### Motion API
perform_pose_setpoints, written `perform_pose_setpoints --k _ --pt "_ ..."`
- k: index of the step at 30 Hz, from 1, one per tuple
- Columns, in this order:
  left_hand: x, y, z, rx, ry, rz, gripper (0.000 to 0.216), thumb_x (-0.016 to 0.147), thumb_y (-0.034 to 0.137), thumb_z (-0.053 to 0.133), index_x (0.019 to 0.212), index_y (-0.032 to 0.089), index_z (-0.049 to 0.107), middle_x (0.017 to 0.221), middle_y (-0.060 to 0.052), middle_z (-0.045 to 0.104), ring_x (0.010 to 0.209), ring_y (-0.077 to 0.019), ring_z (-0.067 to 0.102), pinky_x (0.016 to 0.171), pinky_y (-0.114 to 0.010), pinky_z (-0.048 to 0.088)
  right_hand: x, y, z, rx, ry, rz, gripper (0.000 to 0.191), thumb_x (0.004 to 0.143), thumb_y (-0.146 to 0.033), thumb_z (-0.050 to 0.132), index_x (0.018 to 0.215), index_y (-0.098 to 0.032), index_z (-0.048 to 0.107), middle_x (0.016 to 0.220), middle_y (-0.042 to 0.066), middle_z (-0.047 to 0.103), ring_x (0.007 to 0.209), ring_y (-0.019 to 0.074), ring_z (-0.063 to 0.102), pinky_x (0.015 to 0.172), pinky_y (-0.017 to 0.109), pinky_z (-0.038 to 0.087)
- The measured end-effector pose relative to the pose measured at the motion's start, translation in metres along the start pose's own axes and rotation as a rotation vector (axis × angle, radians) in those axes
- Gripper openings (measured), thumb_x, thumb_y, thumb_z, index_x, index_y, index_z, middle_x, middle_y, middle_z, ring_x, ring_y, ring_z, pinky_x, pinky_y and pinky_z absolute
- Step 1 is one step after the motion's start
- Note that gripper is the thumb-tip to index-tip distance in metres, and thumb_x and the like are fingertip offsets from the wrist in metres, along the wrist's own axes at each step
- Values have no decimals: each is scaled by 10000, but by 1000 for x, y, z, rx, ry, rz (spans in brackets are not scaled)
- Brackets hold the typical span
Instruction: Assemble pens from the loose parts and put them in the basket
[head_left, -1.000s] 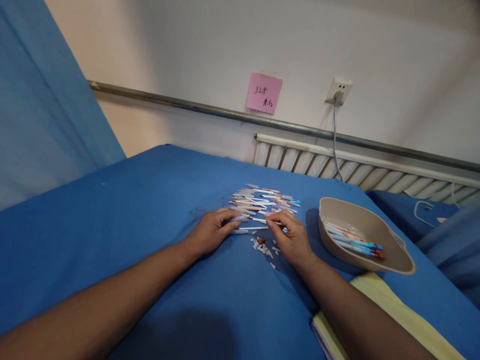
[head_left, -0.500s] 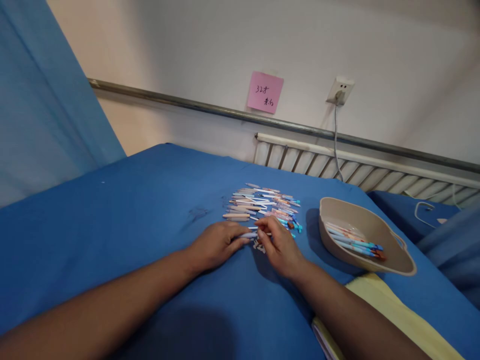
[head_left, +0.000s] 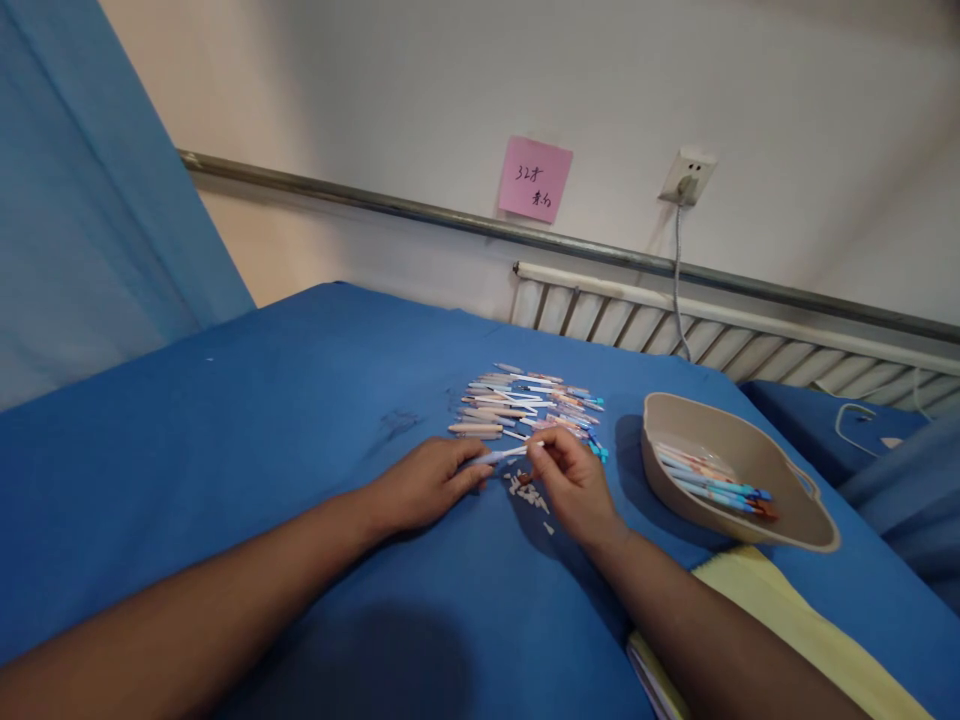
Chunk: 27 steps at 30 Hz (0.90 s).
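Note:
My left hand (head_left: 431, 482) is closed on a pale lilac pen barrel (head_left: 486, 459), held level above the blue cloth. From the barrel's right end runs a thin white refill (head_left: 516, 451), whose far end my right hand (head_left: 574, 485) pinches between thumb and fingertips. Small white tip pieces (head_left: 529, 491) lie scattered on the cloth under my hands, with a small brown piece (head_left: 524, 479) among them. Just beyond are rows of pen parts: beige barrels (head_left: 480, 428) on the left, white refills (head_left: 517, 397) in the middle, and printed barrels (head_left: 574, 405) with some blue clips on the right.
A beige basket (head_left: 814, 500) with several assembled-looking pens (head_left: 712, 485) stands to the right. Yellow cloth (head_left: 772, 610) lies by my right forearm. Behind the blue-covered table (head_left: 300, 400) are a radiator (head_left: 600, 310), a metal rail (head_left: 420, 210) and a plugged-in cable (head_left: 679, 270).
My hands have drawn apart, the left a little leftward and the right slightly rightward. A length of white refill now shows between them, and more of the small white pieces are uncovered.

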<state>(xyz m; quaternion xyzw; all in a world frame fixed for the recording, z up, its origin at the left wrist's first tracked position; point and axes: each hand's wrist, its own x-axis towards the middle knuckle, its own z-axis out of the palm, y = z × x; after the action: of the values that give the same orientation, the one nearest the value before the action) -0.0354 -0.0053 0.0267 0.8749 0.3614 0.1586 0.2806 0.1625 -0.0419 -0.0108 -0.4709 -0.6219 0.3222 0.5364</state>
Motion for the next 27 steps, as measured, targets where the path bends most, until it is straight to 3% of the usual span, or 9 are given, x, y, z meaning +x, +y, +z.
perform_pose_setpoints --k 4,7,12,20,27 --pt "-5 -4 -19 155 -20 -114 243 840 370 446 854 190 608 824 -26 648 751 -184 573 654 -251 393 8 1 -10 135 185 44 187 831 -374 515 791 -194 548 630 -29 531 576 110 507 568 228 416" --pt "-8 -4 -23 257 -103 -212 244 792 416 505 783 197 610 730 -18 639 657 -189 567 565 -252 361 11 5 -13 121 153 75 206 816 -387 529 744 -193 538 600 -35 520 542 106 493 537 226 400" --pt "-7 -2 -6 349 -75 -223 263 723 456 598 815 209 608 780 -31 654 688 -212 584 558 -262 347 9 10 -5 90 64 117 229 787 -409 545 705 -197 520 603 -48 499 516 95 466 507 216 407" --pt "-1 -8 6 300 -19 -149 150 822 315 499 837 209 605 866 -39 645 793 -202 596 674 -268 396 14 20 -11 18 123 174 268 788 -448 522 723 -188 531 586 -39 531 502 106 504 492 215 389" --pt "-1 -11 13 335 37 -195 292 766 478 557 886 212 574 876 -40 646 756 -221 595 595 -273 380 15 20 -10 27 131 193 269 782 -453 529 709 -195 520 578 -41 522 505 111 492 487 217 384"
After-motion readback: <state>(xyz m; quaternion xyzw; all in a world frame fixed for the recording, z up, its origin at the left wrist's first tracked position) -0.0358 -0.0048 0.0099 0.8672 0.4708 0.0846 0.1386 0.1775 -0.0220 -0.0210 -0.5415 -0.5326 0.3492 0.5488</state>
